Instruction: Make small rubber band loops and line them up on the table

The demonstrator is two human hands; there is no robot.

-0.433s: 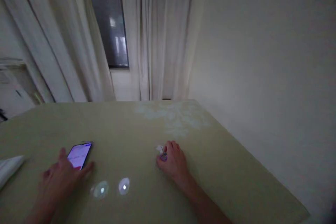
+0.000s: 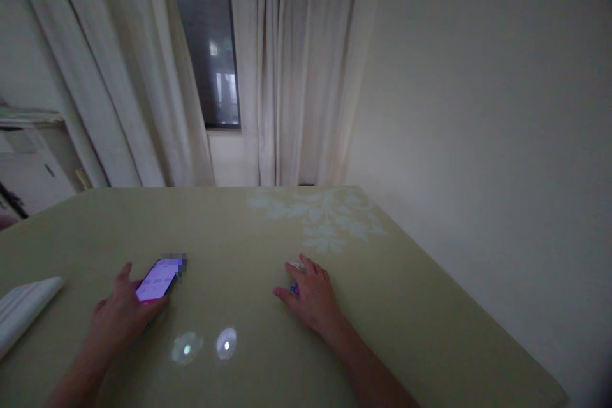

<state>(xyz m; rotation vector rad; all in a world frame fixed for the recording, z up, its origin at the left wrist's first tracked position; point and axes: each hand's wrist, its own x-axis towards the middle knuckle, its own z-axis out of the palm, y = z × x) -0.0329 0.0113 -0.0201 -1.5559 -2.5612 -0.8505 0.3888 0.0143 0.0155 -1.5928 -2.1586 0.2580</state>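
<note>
The right hand's [image 2: 313,296] thumb and index finger have spread apart, and the left hand's [image 2: 125,306] thumb has come in against the smartphone [image 2: 157,279]. The left hand grips that phone, screen lit, between thumb and fingers, towards the table's [image 2: 229,229] near left. The right hand is loose over a small purple-blue object [image 2: 294,290], partly hidden, left of the table's right edge. A white object [image 2: 29,306] lies left of the phone; a pale floral pattern [image 2: 325,213] marks the far right corner.
</note>
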